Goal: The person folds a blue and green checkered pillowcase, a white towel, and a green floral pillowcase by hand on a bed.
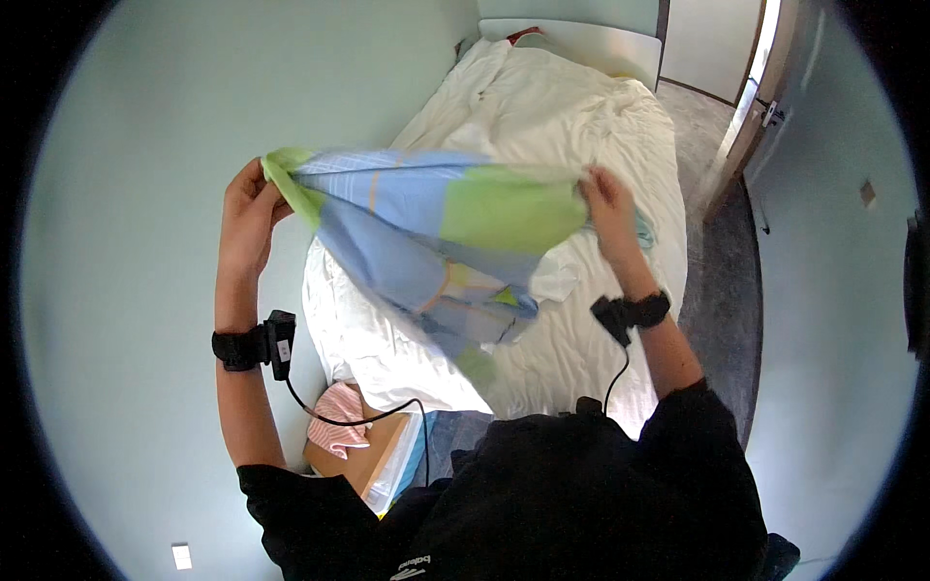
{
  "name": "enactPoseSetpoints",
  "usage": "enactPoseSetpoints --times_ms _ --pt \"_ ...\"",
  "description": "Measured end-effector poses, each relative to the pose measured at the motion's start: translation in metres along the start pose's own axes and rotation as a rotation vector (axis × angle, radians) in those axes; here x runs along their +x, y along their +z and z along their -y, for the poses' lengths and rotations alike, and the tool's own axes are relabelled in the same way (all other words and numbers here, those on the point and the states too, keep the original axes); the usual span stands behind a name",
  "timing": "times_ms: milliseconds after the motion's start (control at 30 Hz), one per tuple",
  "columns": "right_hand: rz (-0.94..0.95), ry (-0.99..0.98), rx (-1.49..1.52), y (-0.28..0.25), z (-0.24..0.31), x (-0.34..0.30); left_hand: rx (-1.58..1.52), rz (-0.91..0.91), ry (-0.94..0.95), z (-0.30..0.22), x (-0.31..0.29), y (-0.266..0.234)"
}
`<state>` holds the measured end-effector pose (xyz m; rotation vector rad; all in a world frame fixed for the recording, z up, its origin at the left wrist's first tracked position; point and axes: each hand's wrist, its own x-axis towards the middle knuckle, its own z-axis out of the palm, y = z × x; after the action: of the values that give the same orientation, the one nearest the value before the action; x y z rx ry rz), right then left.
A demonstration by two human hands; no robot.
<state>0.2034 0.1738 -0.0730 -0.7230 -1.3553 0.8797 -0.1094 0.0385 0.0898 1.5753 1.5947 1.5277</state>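
Observation:
A blue and green patterned cloth (387, 208), perhaps a pillowcase, hangs stretched between my raised hands above the bed. My left hand (250, 213) pinches its green upper left corner. At the other end, my right hand (608, 198) grips the green upper right corner. The lower part droops in folds and is blurred by motion. Beneath it lies the bed (542, 92) with a rumpled white cover, partly hidden by the cloth. Next to my right hand, a teal piece of fabric (643, 230) rests on the bed.
A pale wall (223, 107) runs along the left. At the bed's near left corner stands a brown box or small cabinet (373, 455) with a pink striped cloth (339, 418) on it. A white headboard (581, 48) is at the far end; a door (823, 194) is on the right.

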Motion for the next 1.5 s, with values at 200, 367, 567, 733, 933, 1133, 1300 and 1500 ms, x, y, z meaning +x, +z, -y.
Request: enactPoseSetpoints --times_ms 200,367,567,733,933,1133,1300,1500 --pt "0.051 -0.129 -0.024 0.009 0.092 0.069 -0.13 -0.134 0.159 0.025 0.001 -0.013" --pt "0.263 -0.206 0.112 0.001 0.138 0.079 -0.455 -0.117 0.069 0.044 0.004 -0.006" --pt "0.603 -0.413 -0.493 -0.026 0.154 0.067 -0.662 -0.14 0.072 0.049 0.005 -0.003" --pt "0.814 -0.16 -0.571 -0.046 0.155 0.051 -0.706 -0.092 0.114 0.034 0.015 0.008" --pt "0.79 -0.331 -0.717 -0.055 0.135 0.045 -0.499 -0.024 0.134 0.016 0.028 0.013" --pt "0.699 -0.404 -0.798 -0.06 0.123 0.046 -0.384 0.125 0.07 0.013 0.031 0.006" --pt "0.517 -0.443 -0.844 -0.057 0.106 0.049 -0.135 0.157 0.062 0.005 0.023 0.008" --pt "0.5 -0.333 -0.834 -0.051 0.105 0.051 -0.143 0.158 0.068 -0.012 0.012 0.021"
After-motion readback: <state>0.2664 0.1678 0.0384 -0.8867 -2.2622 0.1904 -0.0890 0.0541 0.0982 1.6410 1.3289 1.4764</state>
